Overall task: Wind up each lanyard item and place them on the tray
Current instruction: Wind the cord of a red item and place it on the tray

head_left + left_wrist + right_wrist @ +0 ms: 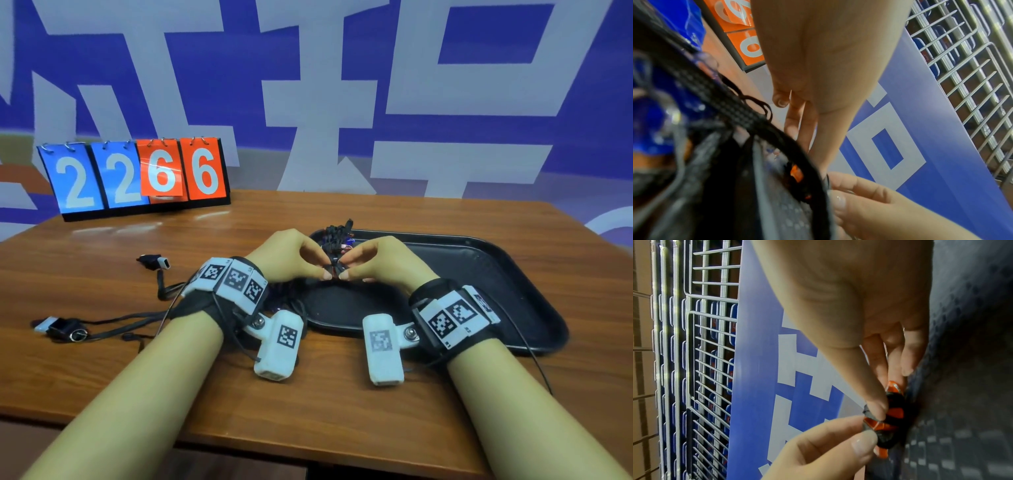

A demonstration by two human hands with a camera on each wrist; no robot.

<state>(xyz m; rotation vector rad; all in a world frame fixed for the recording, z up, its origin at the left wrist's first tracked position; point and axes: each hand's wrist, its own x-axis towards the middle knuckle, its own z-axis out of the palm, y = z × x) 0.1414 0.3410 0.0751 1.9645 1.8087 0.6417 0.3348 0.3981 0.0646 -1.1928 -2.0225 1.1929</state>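
Both hands met over the near-left edge of the black tray (496, 274). Left hand (291, 255) and right hand (380, 262) each pinched the orange item wound in black cord (887, 417) between thumb and fingertips. Two more lanyards (65, 329) lay unwound on the table (308, 411), left of the tray.
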